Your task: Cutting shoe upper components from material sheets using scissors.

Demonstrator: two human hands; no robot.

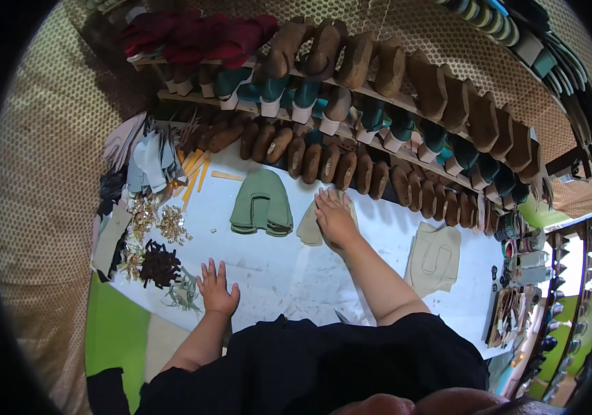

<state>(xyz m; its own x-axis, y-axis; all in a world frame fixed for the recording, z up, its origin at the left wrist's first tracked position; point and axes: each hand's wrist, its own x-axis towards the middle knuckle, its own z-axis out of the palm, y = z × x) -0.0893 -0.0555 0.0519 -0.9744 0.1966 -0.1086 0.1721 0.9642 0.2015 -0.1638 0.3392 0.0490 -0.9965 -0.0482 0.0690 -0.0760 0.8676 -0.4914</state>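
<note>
My right hand [336,220] lies flat over a small stack of beige shoe-upper pieces [309,228] at the far middle of the white table. Its fingers are stretched out and cover part of the stack. Just left of it sits a thicker stack of green U-shaped upper pieces [261,197]. My left hand [218,292] is near the front left of the tabletop, fingers spread, with nothing in it. Nearest to that hand are some thin grey-green scraps [184,290]. To the right of my right forearm lies a beige sheet with a cut outline [434,257].
Wooden shoe lasts [358,59] and green heeled shoes [306,97] line the shelves along the back. Gold buckles [172,225], dark brown strips [161,263] and yellow strips [194,173] lie at the left. Tins [510,225] and card patterns [507,315] crowd the right edge.
</note>
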